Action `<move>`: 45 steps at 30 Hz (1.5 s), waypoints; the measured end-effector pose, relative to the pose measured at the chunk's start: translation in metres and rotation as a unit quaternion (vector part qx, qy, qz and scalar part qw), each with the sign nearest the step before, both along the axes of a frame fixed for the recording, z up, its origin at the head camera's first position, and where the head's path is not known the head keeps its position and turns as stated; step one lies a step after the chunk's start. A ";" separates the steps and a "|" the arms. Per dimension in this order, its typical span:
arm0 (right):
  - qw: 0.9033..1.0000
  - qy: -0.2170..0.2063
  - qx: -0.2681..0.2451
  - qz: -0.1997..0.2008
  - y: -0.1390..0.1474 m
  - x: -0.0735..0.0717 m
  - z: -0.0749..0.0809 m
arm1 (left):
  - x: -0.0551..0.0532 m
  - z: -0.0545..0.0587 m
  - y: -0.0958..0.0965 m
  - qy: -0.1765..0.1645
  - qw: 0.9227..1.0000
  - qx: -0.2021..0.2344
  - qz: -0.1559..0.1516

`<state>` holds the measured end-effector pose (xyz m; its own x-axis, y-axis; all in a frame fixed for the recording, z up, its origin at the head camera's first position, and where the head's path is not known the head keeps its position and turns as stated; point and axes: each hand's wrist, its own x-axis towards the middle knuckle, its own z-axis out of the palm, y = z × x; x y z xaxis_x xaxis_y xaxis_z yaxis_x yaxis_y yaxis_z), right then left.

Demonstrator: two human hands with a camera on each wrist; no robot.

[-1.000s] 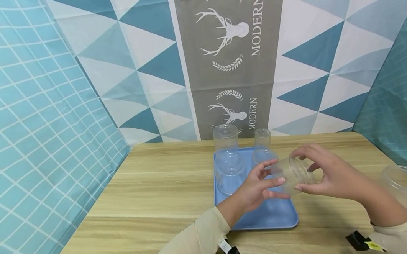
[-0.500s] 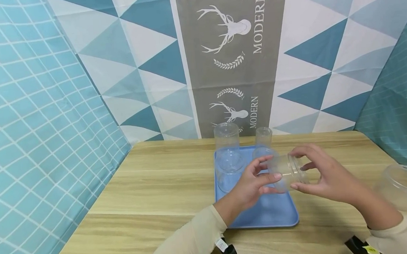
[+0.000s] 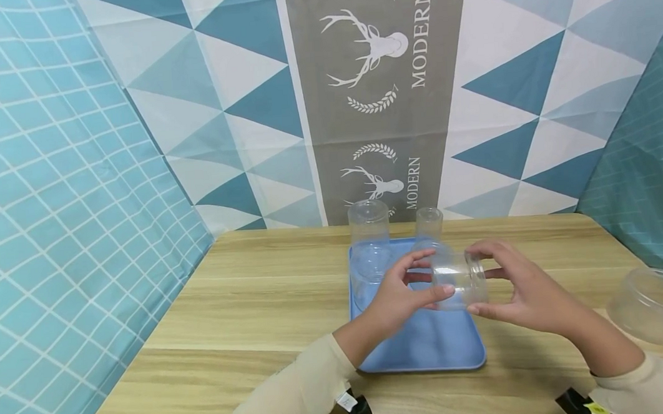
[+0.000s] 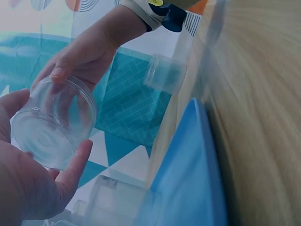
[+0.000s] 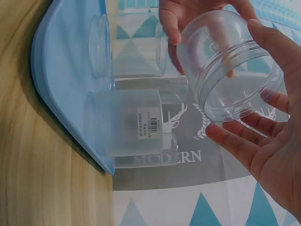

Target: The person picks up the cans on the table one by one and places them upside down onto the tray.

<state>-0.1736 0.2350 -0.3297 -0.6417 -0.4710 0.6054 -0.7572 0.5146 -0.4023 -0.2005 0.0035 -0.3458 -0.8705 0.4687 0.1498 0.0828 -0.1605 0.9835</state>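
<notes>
A clear plastic jar (image 3: 453, 280) lies sideways in the air above the blue tray (image 3: 423, 355), between both hands. My left hand (image 3: 394, 299) grips its base end, thumb on the near side and fingers on the far side. At the other end, my right hand (image 3: 522, 294) holds the jar around its rim, thumb below and fingers above. The right wrist view shows the threaded mouth of the jar (image 5: 235, 80) facing the right palm. In the left wrist view, the round base of the jar (image 4: 44, 136) faces the left hand.
Several clear containers stand on the tray: a tall one (image 3: 368, 220) at back left, a narrow one (image 3: 429, 222) at back right, and a frosted one (image 5: 122, 125) with a barcode sticker. A wide clear tub (image 3: 652, 309) sits on the wooden table (image 3: 230, 312) at right.
Both hands have moved slightly left with the jar, which has turned closer to level. The tray and its containers have stayed put.
</notes>
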 end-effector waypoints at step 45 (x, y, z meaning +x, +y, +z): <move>0.981 -0.141 -0.039 -0.124 -0.006 -0.007 -0.024 | 0.000 0.025 -0.060 0.386 0.868 -0.311 0.040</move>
<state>-0.1801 0.2294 -0.3533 -0.8779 -0.2375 0.4159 -0.4653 0.6285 -0.6233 -0.2000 -0.0570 -0.3203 -0.6574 0.6100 0.4424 0.7414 0.4183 0.5247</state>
